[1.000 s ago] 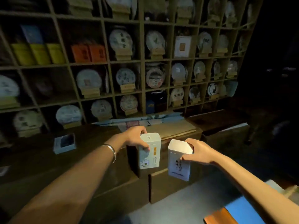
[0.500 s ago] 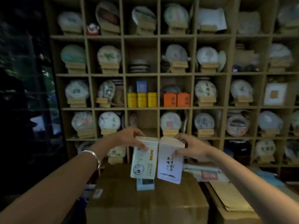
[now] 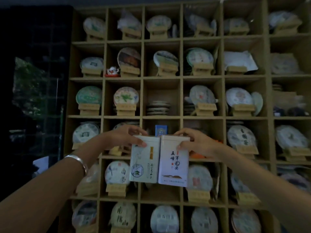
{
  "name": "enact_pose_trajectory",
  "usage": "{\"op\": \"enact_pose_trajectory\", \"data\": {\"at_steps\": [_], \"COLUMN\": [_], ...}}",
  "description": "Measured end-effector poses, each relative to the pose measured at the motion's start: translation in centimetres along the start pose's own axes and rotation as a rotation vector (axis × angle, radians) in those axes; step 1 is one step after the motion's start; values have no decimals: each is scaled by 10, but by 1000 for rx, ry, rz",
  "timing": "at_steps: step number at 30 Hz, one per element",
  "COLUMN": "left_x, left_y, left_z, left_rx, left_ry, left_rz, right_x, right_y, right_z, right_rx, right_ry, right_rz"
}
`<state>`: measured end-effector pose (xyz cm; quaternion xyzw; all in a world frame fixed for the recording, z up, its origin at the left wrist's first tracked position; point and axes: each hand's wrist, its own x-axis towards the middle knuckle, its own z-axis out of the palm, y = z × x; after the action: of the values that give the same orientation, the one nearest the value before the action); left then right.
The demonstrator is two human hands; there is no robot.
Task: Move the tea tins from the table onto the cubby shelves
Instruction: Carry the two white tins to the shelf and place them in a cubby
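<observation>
Two tall white tea tins are held side by side, touching, in front of the wooden cubby shelves [image 3: 142,98]. My left hand [image 3: 124,137] grips the top of the pale green-printed tin [image 3: 143,162]. My right hand [image 3: 196,143] grips the top of the white tin with black characters [image 3: 173,165]. Both tins hang upright in the air before the cubby row that holds a small blue box [image 3: 161,130]. A silver bangle [image 3: 77,159] sits on my left wrist.
Most cubbies hold round wrapped tea cakes on wooden stands. One middle cubby [image 3: 161,98] holds only a low stack of flat cakes [image 3: 157,107], with room above. A small red figurine [image 3: 113,72] stands higher left. A dark window [image 3: 33,89] is at left.
Both tins have been lifted from box height to the level of the shelf row with the blue box. My view has tilted up and moved closer to the shelves.
</observation>
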<state>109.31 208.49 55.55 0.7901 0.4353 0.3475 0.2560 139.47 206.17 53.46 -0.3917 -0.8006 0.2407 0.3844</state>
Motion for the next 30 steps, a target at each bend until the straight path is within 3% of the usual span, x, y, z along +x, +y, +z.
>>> {"op": "enact_pose_trajectory", "data": {"at_steps": [9,20,30], "left_x": [126,245,345], "left_y": [25,19,-14], "left_z": [-68,-122,-135], "left_rx": [-44,-56,-262], "left_ry": [100,230,117], "left_rz": [126,182,201], "right_x": [131,264,347], "right_y": [-11,-5,4], "right_z": [-80,-127,-155], "right_rx": [-72,-169,-251], "right_ry": [85,231,229], "right_rz": [-126,-101,72]}}
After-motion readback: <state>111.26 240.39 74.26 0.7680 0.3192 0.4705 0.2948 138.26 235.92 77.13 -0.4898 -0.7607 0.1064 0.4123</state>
